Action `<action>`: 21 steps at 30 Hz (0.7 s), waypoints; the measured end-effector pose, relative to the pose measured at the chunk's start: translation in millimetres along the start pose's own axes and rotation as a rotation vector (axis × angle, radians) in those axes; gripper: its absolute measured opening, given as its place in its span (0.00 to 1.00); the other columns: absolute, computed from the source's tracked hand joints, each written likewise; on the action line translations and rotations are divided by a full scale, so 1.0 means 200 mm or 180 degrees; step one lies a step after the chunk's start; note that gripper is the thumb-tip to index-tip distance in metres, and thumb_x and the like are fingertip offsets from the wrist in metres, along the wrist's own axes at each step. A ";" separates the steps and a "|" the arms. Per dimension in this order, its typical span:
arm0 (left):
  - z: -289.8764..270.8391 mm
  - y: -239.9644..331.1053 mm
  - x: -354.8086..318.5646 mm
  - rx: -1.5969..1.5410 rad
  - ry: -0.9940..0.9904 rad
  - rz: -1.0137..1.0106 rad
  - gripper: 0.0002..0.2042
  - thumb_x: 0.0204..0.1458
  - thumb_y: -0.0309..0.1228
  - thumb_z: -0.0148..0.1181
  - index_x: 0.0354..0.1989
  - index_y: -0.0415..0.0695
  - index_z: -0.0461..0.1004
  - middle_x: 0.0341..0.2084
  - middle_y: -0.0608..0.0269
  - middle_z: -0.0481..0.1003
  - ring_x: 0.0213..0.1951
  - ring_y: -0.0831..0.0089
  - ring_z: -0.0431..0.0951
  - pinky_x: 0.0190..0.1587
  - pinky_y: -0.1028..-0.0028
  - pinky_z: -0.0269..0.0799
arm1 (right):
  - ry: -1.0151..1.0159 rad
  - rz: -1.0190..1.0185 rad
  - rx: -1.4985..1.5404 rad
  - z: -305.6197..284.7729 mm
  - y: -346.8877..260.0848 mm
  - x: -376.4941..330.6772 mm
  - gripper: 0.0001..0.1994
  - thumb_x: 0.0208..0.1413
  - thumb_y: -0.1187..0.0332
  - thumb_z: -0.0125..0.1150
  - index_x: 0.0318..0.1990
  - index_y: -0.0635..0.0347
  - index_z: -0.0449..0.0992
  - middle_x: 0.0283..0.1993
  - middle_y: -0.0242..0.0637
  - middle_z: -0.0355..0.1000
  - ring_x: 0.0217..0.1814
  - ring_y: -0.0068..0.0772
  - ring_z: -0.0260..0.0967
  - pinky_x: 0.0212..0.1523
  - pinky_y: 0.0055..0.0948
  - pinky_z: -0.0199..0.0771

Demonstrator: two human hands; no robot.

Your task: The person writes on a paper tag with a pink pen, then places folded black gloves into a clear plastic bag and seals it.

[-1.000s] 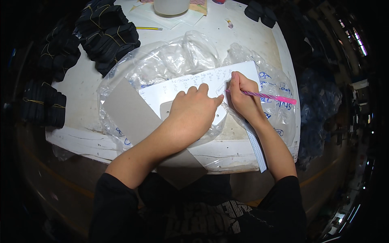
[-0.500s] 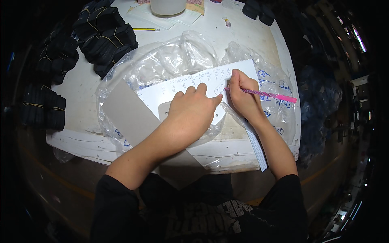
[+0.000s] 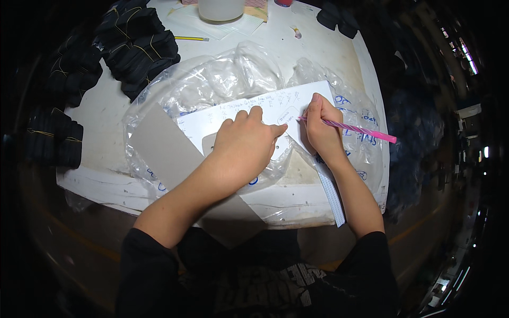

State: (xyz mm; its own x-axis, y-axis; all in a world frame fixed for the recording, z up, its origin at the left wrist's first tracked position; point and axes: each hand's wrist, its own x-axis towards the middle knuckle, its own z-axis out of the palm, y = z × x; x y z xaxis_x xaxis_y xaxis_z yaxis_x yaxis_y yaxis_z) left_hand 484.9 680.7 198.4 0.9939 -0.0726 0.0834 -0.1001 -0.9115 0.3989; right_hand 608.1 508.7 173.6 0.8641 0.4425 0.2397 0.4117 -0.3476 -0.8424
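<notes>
A white sheet of paper (image 3: 199, 127) with handwritten columns lies at a slant on a clear plastic bag (image 3: 228, 71). My left hand (image 3: 245, 139) lies across the sheet, fingers apart, the index finger pointing at a small outlined block of writing. In my right hand (image 3: 324, 127) is a pink striped pen (image 3: 366, 131), its tip close to the paper just right of that block. Beneath my left wrist runs a long grey board (image 3: 164, 140). A smaller pale grey piece (image 3: 209, 142) shows partly beside the palm; the hand hides most of it.
Bundles of black pieces (image 3: 140, 50) tied with thin bands stand at the table's left. A yellow-striped pencil (image 3: 192, 38) lies behind, near a whitish round container (image 3: 221, 9). More black pieces (image 3: 338, 20) sit far right. A pale blue strip (image 3: 333, 199) overhangs the front edge.
The pen and my right hand have shifted slightly right, with the tip off the outlined block. My left hand stays spread on the paper. The whole view has moved a little.
</notes>
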 end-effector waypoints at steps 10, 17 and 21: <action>0.00 -0.01 0.00 0.0044 -0.0019 -0.0021 0.19 0.59 0.31 0.64 0.59 0.57 0.85 0.40 0.50 0.75 0.43 0.52 0.79 0.42 0.58 0.79 | -0.0586 0.0020 -0.0179 -0.02 0.02 0.00 0.17 0.76 0.65 0.51 0.33 0.67 0.74 0.21 0.39 0.70 0.24 0.23 0.63 0.29 0.34 0.67; -0.01 0.00 0.00 0.0029 -0.0017 -0.0008 0.19 0.59 0.31 0.64 0.59 0.57 0.85 0.39 0.50 0.76 0.42 0.52 0.79 0.42 0.58 0.79 | -0.0551 -0.0107 -0.0330 -0.01 0.02 0.01 0.17 0.75 0.66 0.52 0.34 0.68 0.76 0.22 0.44 0.73 0.23 0.28 0.66 0.30 0.35 0.69; -0.01 -0.01 0.01 0.0001 -0.0014 0.0009 0.19 0.59 0.31 0.64 0.59 0.56 0.85 0.39 0.49 0.76 0.42 0.51 0.80 0.42 0.58 0.79 | -0.0553 -0.0010 -0.0313 -0.01 0.02 0.01 0.16 0.76 0.66 0.52 0.35 0.68 0.76 0.22 0.44 0.73 0.24 0.27 0.67 0.30 0.35 0.69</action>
State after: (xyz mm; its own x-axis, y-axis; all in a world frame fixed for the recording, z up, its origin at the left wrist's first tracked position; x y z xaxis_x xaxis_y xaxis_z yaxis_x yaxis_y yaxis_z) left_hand 486.1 682.2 199.3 0.9938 -0.0771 0.0804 -0.1029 -0.9115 0.3983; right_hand 611.4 506.6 171.8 0.8034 0.5767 0.1483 0.4480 -0.4213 -0.7885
